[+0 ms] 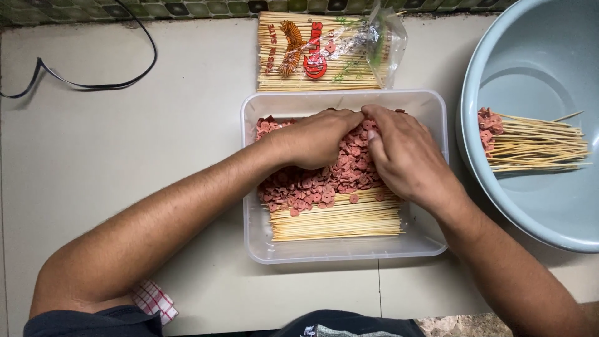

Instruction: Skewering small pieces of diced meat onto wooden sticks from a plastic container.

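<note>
At the far left a black cord (93,80) loops across the pale table (125,162), and a red-checked cloth (154,299) peeks out near your left elbow. Your left hand (315,138) reaches into the clear plastic tub (253,187), curled knuckles-up over the heap of small reddish sausage slices (312,187); its fingertips are tucked under, so you cannot tell what they pinch. In the tub's near half lies a bundle of bare bamboo skewers (337,219), touching the slices. Behind the tub rests an opened packet of skewers (324,53). Your right hand (402,156) meets the left one at the fingertips above the slices, fingers bent and closed together, whatever they grip hidden. Furthest right, a pale blue basin (536,56) holds finished skewers (536,145), slices threaded at their left ends.
</note>
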